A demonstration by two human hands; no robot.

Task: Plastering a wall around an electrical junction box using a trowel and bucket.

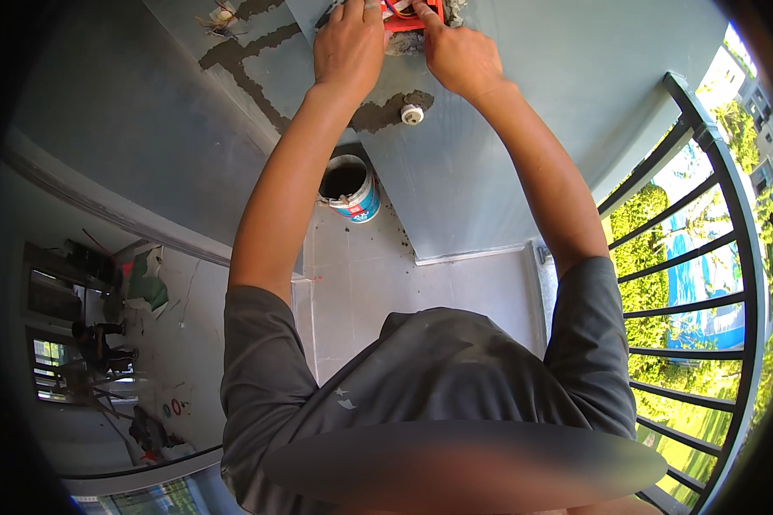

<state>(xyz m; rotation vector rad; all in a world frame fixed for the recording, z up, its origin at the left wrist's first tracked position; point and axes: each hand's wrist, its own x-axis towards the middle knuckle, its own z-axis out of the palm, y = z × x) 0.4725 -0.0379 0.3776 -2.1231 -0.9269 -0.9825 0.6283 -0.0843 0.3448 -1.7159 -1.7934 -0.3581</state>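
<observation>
A red electrical box [406,23] with coloured wires inside sits in a rough hole in the grey wall, cut off by the view's upper edge. My left hand [350,47] is at the box's left side, its fingers bent round that edge; the tips are partly out of view. On the right side, my right hand [465,58] has its index finger laid on the box's rim, with the other fingers curled under. Grey mortar [404,45] shows just below the box. A small white round fitting [411,114] protrudes from the wall lower down, beside a mortar patch.
On the tiled floor [378,283] stands a mortar-stained bucket [352,184] against the wall. Loose wires [222,19] stick out of the wall at upper left. A dark railing [734,257] bounds the right side. A person [99,342] is in the room at left, among scattered materials.
</observation>
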